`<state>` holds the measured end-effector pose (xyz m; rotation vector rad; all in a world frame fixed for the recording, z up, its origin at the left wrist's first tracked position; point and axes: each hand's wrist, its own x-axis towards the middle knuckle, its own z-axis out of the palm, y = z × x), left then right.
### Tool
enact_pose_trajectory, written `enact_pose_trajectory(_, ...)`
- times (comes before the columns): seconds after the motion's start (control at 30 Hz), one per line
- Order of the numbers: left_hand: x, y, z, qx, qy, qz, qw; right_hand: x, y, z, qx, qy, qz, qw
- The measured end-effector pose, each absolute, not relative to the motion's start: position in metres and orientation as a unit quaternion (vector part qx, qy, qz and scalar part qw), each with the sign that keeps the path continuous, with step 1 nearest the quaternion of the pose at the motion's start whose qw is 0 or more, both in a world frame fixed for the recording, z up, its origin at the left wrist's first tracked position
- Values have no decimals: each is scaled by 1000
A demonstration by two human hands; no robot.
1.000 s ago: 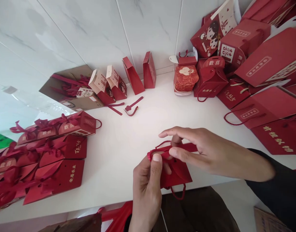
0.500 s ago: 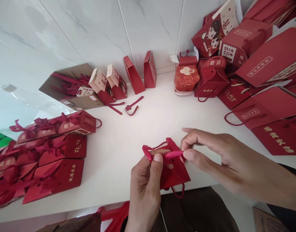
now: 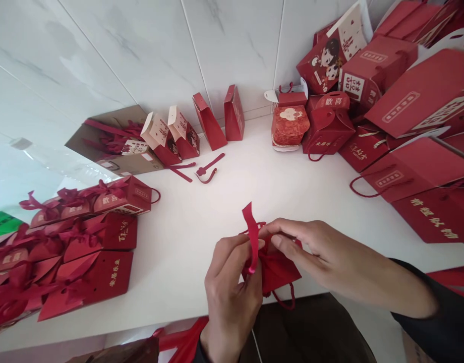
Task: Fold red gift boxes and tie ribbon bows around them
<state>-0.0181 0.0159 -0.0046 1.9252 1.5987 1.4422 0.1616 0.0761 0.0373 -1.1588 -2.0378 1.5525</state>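
A small red gift box [image 3: 280,269] with cord handles stands at the table's front edge, partly covered by both hands. My left hand [image 3: 234,287] pinches a red ribbon [image 3: 250,224] at the box's left side; one end of the ribbon sticks up above the fingers. My right hand [image 3: 307,247] reaches over the top of the box, thumb and forefinger pressed together on the ribbon close to the left fingers. Exactly how the ribbon runs between the fingertips is hidden.
Finished red boxes with bows [image 3: 92,277] stand in rows at left. Behind them is a cardboard box [image 3: 141,164] of ribbons. Small upright boxes [image 3: 211,126] line the wall, with loose strips [image 3: 211,164] before them. Many red boxes [image 3: 421,96] pile up at right.
My right hand has moved left, from pulling the ribbon out to the right, to over the box beside my left hand. A ribbon end now points upward.
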Motion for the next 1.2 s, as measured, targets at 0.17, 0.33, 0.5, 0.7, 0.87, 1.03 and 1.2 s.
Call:
enact_pose_trajectory(0.17, -15, 17, -13, 638, 553, 526, 107, 155, 77, 32, -401, -708, 556, 167)
enact_pose_trajectory(0.33, -17, 11, -13, 609, 573, 515, 189, 154, 79, 30, -419, -717, 526, 185)
enact_pose_trajectory(0.5, -16, 6, -6, 545, 604, 500, 296, 154, 76, 32, -452, -713, 500, 192)
enact_pose_trajectory(0.7, -12, 5, 2, 479, 605, 508, 381, 151, 76, 41, -449, -685, 546, 177)
enact_pose_trajectory(0.87, -12, 7, 1, 465, 613, 519, 372, 153, 75, 43, -438, -665, 573, 196)
enact_pose_trajectory(1.03, -13, 7, 0, 495, 606, 516, 348, 155, 75, 41, -434, -665, 567, 221)
enact_pose_trajectory(1.2, -16, 4, -3, 519, 605, 502, 335, 159, 79, 46, -444, -674, 549, 218)
